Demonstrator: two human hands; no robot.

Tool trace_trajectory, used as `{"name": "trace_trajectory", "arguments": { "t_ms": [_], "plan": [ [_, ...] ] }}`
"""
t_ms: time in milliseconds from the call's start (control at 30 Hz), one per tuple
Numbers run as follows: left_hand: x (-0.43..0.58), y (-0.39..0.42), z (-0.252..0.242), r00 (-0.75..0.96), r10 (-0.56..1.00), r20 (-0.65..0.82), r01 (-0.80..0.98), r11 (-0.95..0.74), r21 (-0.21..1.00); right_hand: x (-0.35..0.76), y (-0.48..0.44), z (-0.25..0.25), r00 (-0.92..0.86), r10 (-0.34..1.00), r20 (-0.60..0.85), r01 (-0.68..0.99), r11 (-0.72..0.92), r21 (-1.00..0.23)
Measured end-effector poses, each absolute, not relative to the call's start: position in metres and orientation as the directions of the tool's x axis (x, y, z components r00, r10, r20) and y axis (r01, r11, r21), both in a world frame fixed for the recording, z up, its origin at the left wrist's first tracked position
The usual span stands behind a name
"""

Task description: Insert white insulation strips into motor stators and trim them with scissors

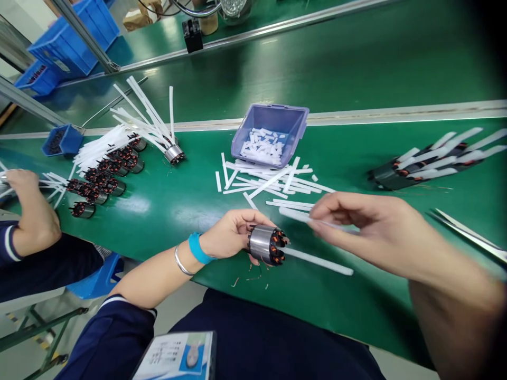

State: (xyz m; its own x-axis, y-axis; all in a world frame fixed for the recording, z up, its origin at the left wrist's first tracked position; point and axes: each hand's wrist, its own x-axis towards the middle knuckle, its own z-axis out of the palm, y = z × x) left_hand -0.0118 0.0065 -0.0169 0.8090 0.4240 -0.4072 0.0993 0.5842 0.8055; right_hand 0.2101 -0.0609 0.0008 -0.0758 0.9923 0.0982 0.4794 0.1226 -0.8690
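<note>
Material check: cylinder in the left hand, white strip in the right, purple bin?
Cylinder in the left hand: likely steel, bare satin side, judging by its grey metallic sheen.
White strip in the right hand: perhaps plastic, looks matte and holds straight; paper not ruled out.
Purple bin: probably moulded plastic, slightly glossy, with even colour and a lipped rim.

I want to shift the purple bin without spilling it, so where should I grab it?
Probably by the right-hand rim of the purple bin, coming from your right: the raised wall gives an edge to pinch above the white pieces inside, while loose white strips crowd its near side.
</note>
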Motion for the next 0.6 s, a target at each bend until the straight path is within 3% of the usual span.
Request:
{"name": "trace_trajectory", "arguments": {
  "t_ms": [67, 167, 400, 500, 600],
  "plan": [
    [-0.01, 0.007, -0.018, 0.796, 0.415, -0.441, 0.122, 0.603, 0.788, 0.216, -0.068, 0.014, -0.24, 0.971, -0.007, 0.358, 0.082, -0.93],
    [-0.007, 0.007, -0.019, 0.788, 0.437, -0.433, 0.108, 0.595, 0.797, 0.215, -0.072, 0.024, -0.328, 0.945, -0.005, 0.342, 0.114, -0.933],
    [-0.009, 0.008, -0.022, 0.814, 0.413, -0.408, 0.072, 0.625, 0.777, 0.22, -0.076, 0.022, -0.309, 0.95, 0.048, 0.376, 0.168, -0.911],
    [-0.011, 0.007, -0.025, 0.822, 0.417, -0.388, 0.026, 0.653, 0.757, 0.209, -0.074, 0.013, -0.237, 0.971, 0.018, 0.357, 0.104, -0.928],
    [-0.012, 0.004, -0.025, 0.821, 0.457, -0.341, 0.018, 0.577, 0.817, 0.192, -0.07, 0.001, -0.108, 0.993, -0.049, 0.324, -0.011, -0.946]
  ]
}}
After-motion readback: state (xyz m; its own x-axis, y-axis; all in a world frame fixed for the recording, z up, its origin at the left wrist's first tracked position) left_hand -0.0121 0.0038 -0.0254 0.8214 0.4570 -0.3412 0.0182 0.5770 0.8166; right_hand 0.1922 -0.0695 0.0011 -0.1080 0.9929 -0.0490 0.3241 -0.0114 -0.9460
